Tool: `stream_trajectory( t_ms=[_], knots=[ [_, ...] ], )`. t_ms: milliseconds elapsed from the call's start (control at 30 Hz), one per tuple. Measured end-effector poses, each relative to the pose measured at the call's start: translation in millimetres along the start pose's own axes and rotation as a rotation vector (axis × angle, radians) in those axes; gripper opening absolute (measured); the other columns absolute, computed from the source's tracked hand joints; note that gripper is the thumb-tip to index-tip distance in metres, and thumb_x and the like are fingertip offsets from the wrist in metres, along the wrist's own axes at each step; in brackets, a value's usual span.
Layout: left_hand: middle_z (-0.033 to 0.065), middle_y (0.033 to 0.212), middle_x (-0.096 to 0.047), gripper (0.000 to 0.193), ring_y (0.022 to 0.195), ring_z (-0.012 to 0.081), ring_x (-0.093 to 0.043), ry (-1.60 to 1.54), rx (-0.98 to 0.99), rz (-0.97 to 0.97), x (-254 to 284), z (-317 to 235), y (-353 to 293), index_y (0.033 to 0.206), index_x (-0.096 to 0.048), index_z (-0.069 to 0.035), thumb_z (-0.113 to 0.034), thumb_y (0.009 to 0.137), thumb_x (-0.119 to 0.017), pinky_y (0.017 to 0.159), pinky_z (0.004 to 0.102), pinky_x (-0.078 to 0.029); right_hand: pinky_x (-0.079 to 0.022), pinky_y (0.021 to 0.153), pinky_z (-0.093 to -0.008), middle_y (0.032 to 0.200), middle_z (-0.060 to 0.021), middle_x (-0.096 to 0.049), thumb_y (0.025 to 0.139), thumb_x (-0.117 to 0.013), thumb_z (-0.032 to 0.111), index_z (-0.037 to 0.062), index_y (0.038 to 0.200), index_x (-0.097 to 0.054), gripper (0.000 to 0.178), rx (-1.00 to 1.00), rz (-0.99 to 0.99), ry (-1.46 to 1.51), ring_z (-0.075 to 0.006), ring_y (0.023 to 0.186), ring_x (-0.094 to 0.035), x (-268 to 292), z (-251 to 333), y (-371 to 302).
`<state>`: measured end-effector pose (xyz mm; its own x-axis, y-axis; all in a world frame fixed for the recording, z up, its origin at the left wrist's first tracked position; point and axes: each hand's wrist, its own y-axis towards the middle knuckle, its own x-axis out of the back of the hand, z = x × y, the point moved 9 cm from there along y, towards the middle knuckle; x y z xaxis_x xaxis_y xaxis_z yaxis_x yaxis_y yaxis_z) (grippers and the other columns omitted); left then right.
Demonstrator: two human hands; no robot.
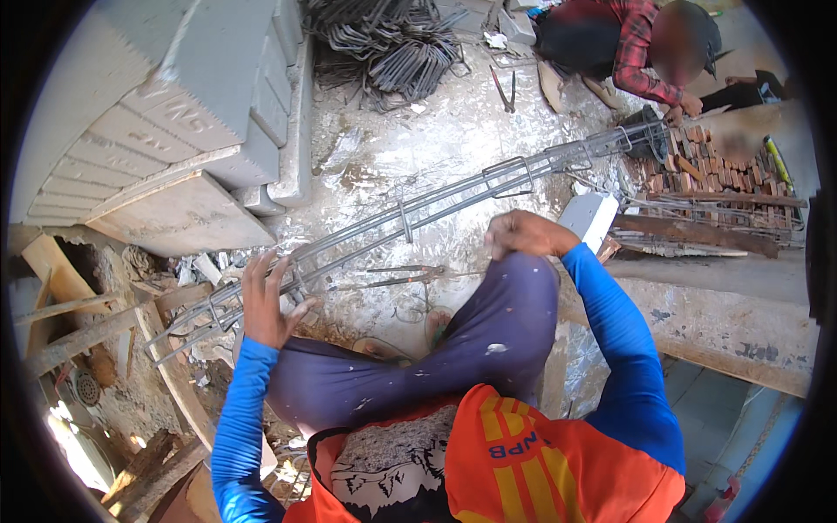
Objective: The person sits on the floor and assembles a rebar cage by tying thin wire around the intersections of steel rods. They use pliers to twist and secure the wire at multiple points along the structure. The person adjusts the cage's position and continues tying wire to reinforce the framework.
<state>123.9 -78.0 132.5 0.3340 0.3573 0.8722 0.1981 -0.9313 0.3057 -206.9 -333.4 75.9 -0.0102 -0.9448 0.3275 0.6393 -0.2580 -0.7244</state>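
Observation:
A long cage of steel reinforcing bars point(453, 189) with square stirrups runs slantwise from the lower left to the upper right. My left hand point(267, 301) rests near its left end, fingers spread over the bars and thumb stretched out, not wrapped round them. Above my right knee, my right hand point(527, 235) is closed, its fingers curled; whatever they may hold is hidden. Between the cage and my legs lies a pair of pincers point(405, 277) with long dark handles. One stirrup point(404, 215) stands out across the middle of the cage.
Grey blocks point(166, 122) are stacked at the left. A heap of bent stirrups point(392, 57) lies at the back, near red-handled pincers point(504, 91). At the far right, a crouching person in a checked sleeve point(635, 57) reaches toward the cage's end, beside stacked bricks point(732, 174).

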Motion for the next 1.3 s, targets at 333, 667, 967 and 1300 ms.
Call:
stream_trajectory(
  t_ms=[333,667,967,1300],
  knots=[
    [0.0225,0.139,-0.055,0.054,0.118,0.0472,-0.06,-0.434,0.685,0.902,-379.4,-90.4,-151.1,0.136,-0.057,-0.013,-0.045,0.094,-0.062,0.101,0.0514,-0.05,-0.055,0.089,-0.0451,0.102,-0.0139,-0.074,0.098,-0.054,0.023,0.0094,0.116,-0.068,0.027,0.09,-0.455,-0.47,-0.0341,0.097,-0.07,-143.8,-245.0,142.6],
    [0.023,0.114,-0.071,0.055,0.113,0.0402,-0.066,-0.329,0.32,1.46,-345.9,-87.4,-186.6,0.115,-0.075,-0.012,-0.056,0.1,-0.045,0.1,0.0478,-0.05,-0.054,0.089,-0.046,0.106,-0.015,-0.073,0.097,-0.053,0.022,0.0097,0.12,-0.067,0.03,0.369,-0.658,-0.35,-0.0348,0.1,-0.07,-135.9,-262.6,130.6],
    [0.0112,0.065,-0.054,0.032,0.062,0.0123,-0.048,-0.672,0.449,0.495,-46.3,-136.9,30.5,0.081,-0.061,0.0,-0.024,0.102,-0.063,0.059,0.032,-0.042,-0.053,0.079,-0.0322,0.093,-0.012,-0.072,0.105,-0.059,0.026,-0.001,0.117,-0.066,0.03,0.278,-1.089,0.394,-0.0157,0.089,-0.067,87.4,-70.2,-76.7],
    [0.0174,0.089,-0.067,0.017,0.089,0.0408,-0.066,-0.638,0.169,0.426,-7.2,-193.8,95.4,0.097,-0.063,-0.002,-0.018,0.093,-0.066,0.079,0.0473,-0.051,-0.054,0.096,-0.0362,0.134,-0.0188,-0.062,0.105,-0.059,0.032,0.0,0.146,-0.048,0.053,0.758,0.01,0.478,-0.0207,0.108,-0.067,-15.8,160.2,-32.0]
  ],
)
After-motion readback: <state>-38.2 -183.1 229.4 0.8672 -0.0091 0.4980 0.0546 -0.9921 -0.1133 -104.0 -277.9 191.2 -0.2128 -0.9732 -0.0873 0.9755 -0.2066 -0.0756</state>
